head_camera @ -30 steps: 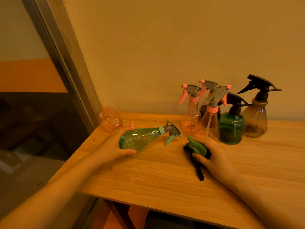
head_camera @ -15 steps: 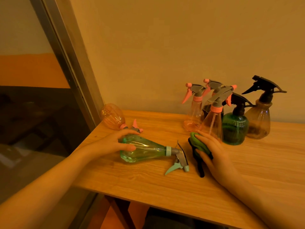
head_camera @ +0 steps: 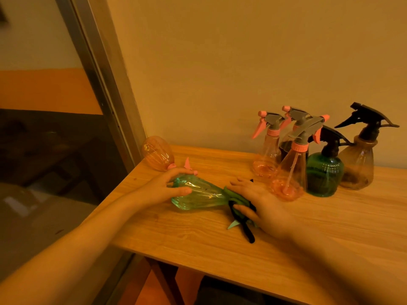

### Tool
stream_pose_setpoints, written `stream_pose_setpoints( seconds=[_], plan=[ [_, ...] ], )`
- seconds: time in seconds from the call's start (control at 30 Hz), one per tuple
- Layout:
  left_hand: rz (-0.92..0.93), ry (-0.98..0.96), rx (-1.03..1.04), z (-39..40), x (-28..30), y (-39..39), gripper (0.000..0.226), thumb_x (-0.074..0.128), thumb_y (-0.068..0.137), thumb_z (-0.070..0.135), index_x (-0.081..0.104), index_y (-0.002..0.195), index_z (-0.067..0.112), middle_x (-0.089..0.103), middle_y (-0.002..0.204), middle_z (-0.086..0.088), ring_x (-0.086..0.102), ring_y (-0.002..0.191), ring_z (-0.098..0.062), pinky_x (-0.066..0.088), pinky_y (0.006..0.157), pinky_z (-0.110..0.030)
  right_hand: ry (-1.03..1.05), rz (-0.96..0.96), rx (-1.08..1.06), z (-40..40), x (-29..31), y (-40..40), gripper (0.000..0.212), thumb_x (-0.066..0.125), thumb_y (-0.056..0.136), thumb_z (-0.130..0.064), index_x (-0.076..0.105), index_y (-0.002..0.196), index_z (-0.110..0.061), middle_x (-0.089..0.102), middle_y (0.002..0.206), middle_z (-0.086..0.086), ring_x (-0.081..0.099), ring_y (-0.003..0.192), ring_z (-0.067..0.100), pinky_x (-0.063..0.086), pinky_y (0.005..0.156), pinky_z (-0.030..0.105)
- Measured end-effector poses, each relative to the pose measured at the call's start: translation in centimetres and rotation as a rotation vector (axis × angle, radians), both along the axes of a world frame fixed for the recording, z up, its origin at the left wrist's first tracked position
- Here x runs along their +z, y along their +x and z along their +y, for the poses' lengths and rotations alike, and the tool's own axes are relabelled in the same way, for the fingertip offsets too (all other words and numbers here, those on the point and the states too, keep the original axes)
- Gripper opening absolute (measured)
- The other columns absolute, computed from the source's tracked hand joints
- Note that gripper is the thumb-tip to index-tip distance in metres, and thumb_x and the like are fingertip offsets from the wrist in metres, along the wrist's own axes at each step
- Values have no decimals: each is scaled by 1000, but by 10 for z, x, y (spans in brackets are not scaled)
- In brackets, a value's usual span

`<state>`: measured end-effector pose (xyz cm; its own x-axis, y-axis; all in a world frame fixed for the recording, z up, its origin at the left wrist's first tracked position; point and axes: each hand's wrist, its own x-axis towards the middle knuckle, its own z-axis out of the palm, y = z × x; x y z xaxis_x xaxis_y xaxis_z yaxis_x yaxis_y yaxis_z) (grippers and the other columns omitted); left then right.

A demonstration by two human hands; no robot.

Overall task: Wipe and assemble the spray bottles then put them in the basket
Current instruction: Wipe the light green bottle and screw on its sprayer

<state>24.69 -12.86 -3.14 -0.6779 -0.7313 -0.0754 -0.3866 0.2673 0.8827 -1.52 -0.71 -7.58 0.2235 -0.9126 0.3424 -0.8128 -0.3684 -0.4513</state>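
On the worktop (head_camera: 220, 249) a spray bottle (head_camera: 198, 194) lies on its side before me, its base toward my left hand (head_camera: 163, 190), its neck toward my right hand (head_camera: 262, 203). A cloth (head_camera: 236, 198) sits between my right hand and the bottle's neck. Behind my left hand, at the worktop's far left corner, another bottle (head_camera: 156, 153) lies on its side. To the right, against the wall (head_camera: 242, 62), a cluster of upright bottles (head_camera: 308, 155) stands behind my right hand. A door frame (head_camera: 103, 84) rises left of the worktop.
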Motion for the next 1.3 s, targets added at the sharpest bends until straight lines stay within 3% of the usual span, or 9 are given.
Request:
stream_pose_setpoints(
  seconds=[0.17, 0.4, 0.5, 0.57, 0.67, 0.8, 1.03, 1.17, 1.3],
  plan=[
    [-21, -29, 2, -6, -2, -3, 35, 66, 81, 33, 57, 110, 52, 46, 133, 3, 56, 112, -14, 56, 79, -24, 33, 45, -6, 7, -7, -9, 50, 51, 95, -30, 35, 141, -38, 26, 149, -20, 19, 138, -3, 17, 112, 16],
    [-119, -96, 22, -14, 1, -10, 35, 60, 88, 32, 54, 122, 39, 35, 146, 2, 47, 120, -15, 52, 79, -14, 54, -5, -37, 37, -19, -37, 50, 54, 93, -30, 35, 134, -51, 33, 147, -23, 34, 134, -2, 35, 110, 28],
    [-141, -106, 16, -16, 3, -12, 34, 59, 89, 30, 53, 122, 37, 32, 149, 0, 46, 120, -15, 51, 82, -16, -12, -58, -44, 42, -17, -34, 47, 51, 92, -38, 36, 132, -57, 35, 144, -25, 35, 131, -7, 34, 108, 20],
    [-146, -97, 11, -16, 5, -13, 36, 60, 89, 31, 55, 124, 34, 36, 147, 1, 51, 114, -10, 51, 84, -18, -69, -59, -29, 40, -16, -25, 45, 47, 93, -43, 37, 135, -52, 39, 145, -20, 35, 132, -5, 33, 108, 18],
    [-129, -34, 12, -18, 7, -15, 37, 59, 90, 28, 55, 127, 28, 46, 138, 1, 56, 102, -2, 53, 80, -17, -112, 12, 18, 34, -16, -7, 44, 43, 93, -41, 41, 138, -39, 39, 147, -15, 34, 135, 1, 35, 109, 27],
    [-147, -12, 12, -21, 7, -15, 44, 61, 88, 32, 53, 131, 27, 43, 143, 2, 55, 109, -7, 52, 83, -18, -91, 169, 100, 27, -25, 3, 45, 35, 96, -44, 38, 141, -39, 32, 150, -18, 20, 141, 0, 25, 114, 37],
    [-142, -32, 6, -21, 5, -14, 44, 61, 87, 32, 53, 130, 27, 47, 137, 2, 56, 107, -6, 53, 84, -21, -52, 218, 121, 36, -19, -17, 45, 31, 96, -48, 38, 140, -41, 33, 149, -19, 30, 135, -3, 29, 109, 19],
    [-161, -73, -8, -21, 2, -12, 57, 62, 78, 44, 53, 132, 30, 33, 148, 0, 49, 119, -15, 52, 87, -22, -86, 76, 66, 50, -24, -29, 43, 34, 97, -50, 38, 139, -42, 41, 144, -19, 39, 130, -5, 36, 104, 14],
    [-141, -66, -4, -20, 0, -7, 54, 65, 80, 43, 53, 131, 36, 35, 146, 2, 46, 124, -17, 51, 95, -32, -203, -86, -98, 51, -30, -40, 43, 52, 94, -36, 44, 137, -38, 48, 140, -12, 45, 128, 3, 44, 102, 28]
  ],
)
